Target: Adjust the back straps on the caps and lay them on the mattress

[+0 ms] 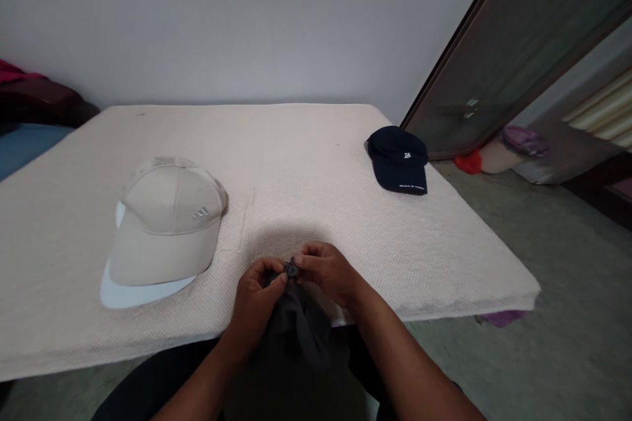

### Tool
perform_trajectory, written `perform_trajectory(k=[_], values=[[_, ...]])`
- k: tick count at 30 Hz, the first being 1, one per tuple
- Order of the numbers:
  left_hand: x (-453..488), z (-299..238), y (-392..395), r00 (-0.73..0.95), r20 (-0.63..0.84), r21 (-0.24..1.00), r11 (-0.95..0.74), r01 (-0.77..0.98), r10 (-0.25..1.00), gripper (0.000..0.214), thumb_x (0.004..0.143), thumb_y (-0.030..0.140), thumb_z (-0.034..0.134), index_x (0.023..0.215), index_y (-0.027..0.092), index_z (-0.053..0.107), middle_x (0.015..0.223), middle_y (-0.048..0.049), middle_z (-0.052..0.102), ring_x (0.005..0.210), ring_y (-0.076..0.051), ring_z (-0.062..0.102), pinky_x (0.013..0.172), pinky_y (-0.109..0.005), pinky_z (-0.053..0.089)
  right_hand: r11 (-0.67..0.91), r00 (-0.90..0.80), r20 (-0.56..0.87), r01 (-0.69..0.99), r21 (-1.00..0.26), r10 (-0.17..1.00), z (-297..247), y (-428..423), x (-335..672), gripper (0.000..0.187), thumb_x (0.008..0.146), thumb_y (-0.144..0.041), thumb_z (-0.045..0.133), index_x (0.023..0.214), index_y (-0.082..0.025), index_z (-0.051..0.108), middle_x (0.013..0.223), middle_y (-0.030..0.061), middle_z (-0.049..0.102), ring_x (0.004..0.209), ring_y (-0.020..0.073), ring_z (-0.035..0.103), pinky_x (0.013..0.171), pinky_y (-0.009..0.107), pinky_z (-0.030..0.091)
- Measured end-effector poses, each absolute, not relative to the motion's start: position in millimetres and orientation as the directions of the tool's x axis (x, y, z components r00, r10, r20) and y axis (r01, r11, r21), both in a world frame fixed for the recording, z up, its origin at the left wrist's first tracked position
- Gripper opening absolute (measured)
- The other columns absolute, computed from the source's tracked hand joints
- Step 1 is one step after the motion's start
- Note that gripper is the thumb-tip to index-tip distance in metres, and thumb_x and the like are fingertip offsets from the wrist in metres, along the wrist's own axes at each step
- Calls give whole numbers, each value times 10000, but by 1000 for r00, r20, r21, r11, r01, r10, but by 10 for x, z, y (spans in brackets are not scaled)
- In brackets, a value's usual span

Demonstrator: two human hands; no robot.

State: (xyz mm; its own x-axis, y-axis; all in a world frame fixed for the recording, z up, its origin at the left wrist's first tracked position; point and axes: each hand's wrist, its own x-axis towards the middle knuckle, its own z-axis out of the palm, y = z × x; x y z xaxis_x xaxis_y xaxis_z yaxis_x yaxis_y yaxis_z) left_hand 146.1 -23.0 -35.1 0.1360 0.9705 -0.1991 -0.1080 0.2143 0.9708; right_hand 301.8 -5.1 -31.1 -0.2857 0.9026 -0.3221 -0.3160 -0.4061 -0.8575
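Both hands meet at the table's front edge over a dark grey cloth item, which hangs down towards my lap. Its exact kind does not show. My left hand pinches its gathered top between thumb and forefinger. Fingers of my right hand close on the same top from the other side. A small dark piece, perhaps a strap end or buckle, sticks up between the fingertips. To the left lies a beige cap with a light blue brim under its own. A navy cap sits at the far right.
A cream textured cover lies over the table, which backs onto a pale wall. Blue and dark red things are at the far left. On the floor to the right are red and purple bundles by a dark-framed door.
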Motion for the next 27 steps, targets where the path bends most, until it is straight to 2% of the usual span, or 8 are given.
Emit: perform_trajectory(k=[4,8,13,15,21,24,27], values=[[1496,-299,-230,61,-83,985,91,-149,995,125,696,208,662,760,187,557,875,-3,605,824,-144,574,761,-255,455,-331,-229,-266,-329,-884,936,-259,-42,3005,190,671,-275,673,619,-166,526,609,-17,555,573,106,497,585,251,402],[1544,-298,-202,58,-35,992,42,-122,998,114,722,206,648,768,186,546,890,-9,598,828,-144,574,757,-258,453,-250,-190,-193,-350,-903,963,-223,-51,2994,150,709,-261,655,662,-154,562,591,-32,519,542,85,445,536,226,350],[1553,-365,-212,68,44,999,-42,-31,997,99,753,194,626,786,196,533,890,2,565,844,-137,557,779,-262,435,-268,-225,-200,-334,-904,954,-229,-79,3012,130,721,-254,643,680,-151,574,616,-28,519,565,90,464,567,235,370],[1548,-390,-223,76,77,996,-79,27,994,91,763,183,611,796,200,529,896,3,555,857,-138,551,792,-268,428,-259,-213,-203,-284,-923,956,-237,-84,3025,132,719,-242,633,658,-152,558,605,-27,513,571,96,473,573,242,376],[1564,-397,-227,139,165,953,-194,232,976,76,786,149,570,809,202,521,885,-3,549,861,-138,541,796,-272,413,-163,-115,-163,15,-987,980,-282,-90,3041,97,701,-196,595,626,-155,549,589,-25,500,573,100,442,545,234,351],[1564,-393,-233,167,219,917,-262,300,961,78,791,139,560,812,202,520,886,-8,545,868,-140,539,801,-279,412,-138,-138,-144,56,-989,980,-295,-90,3060,79,686,-191,588,627,-153,551,590,-31,479,571,96,419,537,229,332],[1556,-409,-247,203,253,892,-310,330,946,87,791,128,556,824,202,523,898,-14,540,879,-147,541,807,-292,418,-185,-217,-186,27,-982,958,-290,-81,3112,73,657,-187,596,615,-149,550,575,-38,463,555,89,395,529,227,309]])
